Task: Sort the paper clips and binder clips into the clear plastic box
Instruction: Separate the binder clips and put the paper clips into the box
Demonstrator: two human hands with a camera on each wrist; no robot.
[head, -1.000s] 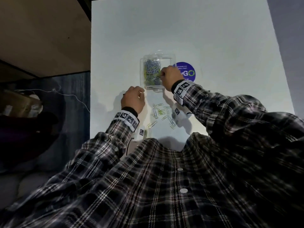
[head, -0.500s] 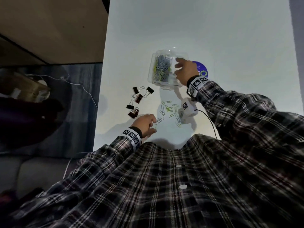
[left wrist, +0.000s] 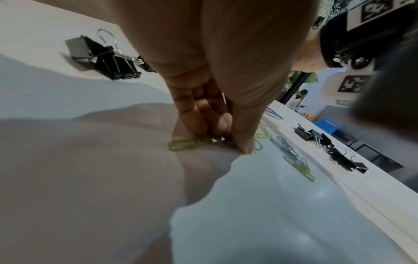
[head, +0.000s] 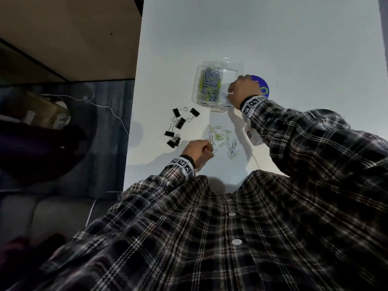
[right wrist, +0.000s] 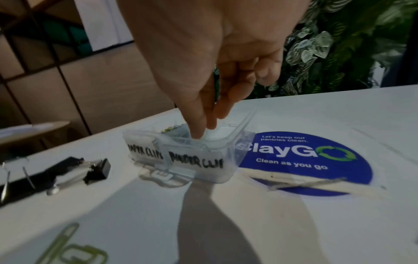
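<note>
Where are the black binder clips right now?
In the head view, the black binder clips lie loose on the white table, left of the scattered paper clips.

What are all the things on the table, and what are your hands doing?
Clear plastic box: one, see-through, two compartments, far middle of the white table.
Paper clips in the box: a heap, blue-grey and yellow-green, left compartment.
Loose paper clips: over a dozen, yellow-green and silvery, near the box.
Black binder clips: about six, left of the loose clips.
Round blue sticker: one, right of the box.
Left hand: pinches a yellow-green paper clip.
Right hand: fingers dip into the right compartment.
</note>
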